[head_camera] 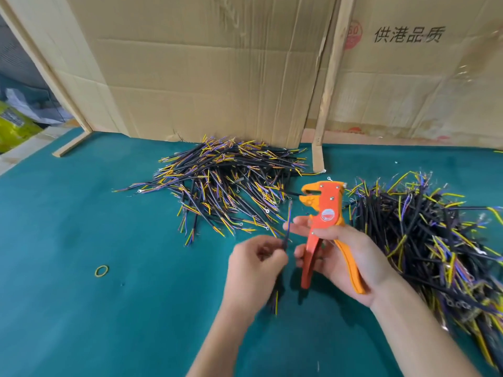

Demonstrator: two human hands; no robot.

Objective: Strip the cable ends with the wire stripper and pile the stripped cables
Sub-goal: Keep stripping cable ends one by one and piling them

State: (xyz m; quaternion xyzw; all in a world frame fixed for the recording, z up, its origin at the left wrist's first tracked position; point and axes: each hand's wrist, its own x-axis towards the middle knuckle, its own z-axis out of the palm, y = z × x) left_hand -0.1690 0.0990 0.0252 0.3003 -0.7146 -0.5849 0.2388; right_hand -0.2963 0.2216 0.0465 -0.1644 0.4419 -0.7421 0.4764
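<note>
My right hand (345, 257) grips an orange wire stripper (324, 213) by its handles, jaws pointing up and left. My left hand (253, 265) pinches a thin black cable (286, 229) that stands nearly upright just left of the stripper; its lower end with yellow wire shows below my wrist. The cable's top end is apart from the jaws. A pile of black cables with yellow, blue and purple wire ends (226, 183) lies behind my hands. A second, larger heap of cables (424, 240) lies to the right.
The green table cover (109, 308) spreads under everything. A yellow rubber band (101, 271) lies at the left. Cardboard sheets (204, 77) and wooden slats (326, 91) stand along the back edge. A yellow-green bag (13, 123) lies beyond the table's left corner.
</note>
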